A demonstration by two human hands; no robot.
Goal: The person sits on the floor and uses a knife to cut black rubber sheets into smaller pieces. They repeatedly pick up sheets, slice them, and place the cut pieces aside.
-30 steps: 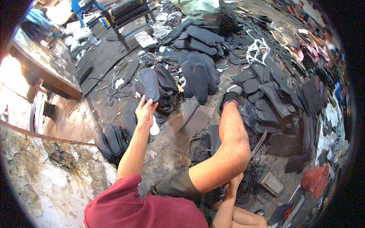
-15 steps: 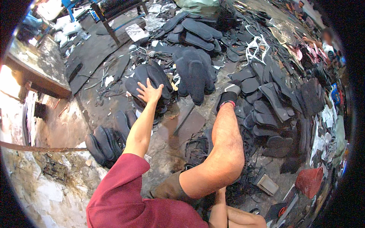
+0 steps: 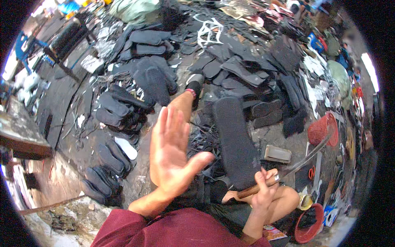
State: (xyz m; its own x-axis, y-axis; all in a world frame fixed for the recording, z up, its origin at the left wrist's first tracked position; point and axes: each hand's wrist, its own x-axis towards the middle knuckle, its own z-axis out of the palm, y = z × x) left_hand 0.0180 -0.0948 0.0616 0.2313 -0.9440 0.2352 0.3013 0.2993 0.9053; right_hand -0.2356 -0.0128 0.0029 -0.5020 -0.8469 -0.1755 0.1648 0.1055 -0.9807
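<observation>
My left hand is raised with its palm showing and the fingers stretched out, holding nothing. To its right a long black foam piece with a rounded far end stands out over the floor, its near end close to my lap. My right hand is wrapped round the wooden handle of a knife. The knife's long, slightly curved blade points away to the right, apart from the foam. Part of the handle reaches left of my fist, past my bare foot.
Stacked black soles lie ahead on the left, beside more piled soles. Cut black pieces heap up at centre right. A grey block, a red basket and orange-handled scissors are to the right. Black scraps tangle near my legs.
My left hand has left the sole stack and come back toward me. My right hand has come into view with the knife. The long foam piece now shows before me; the view has turned right.
</observation>
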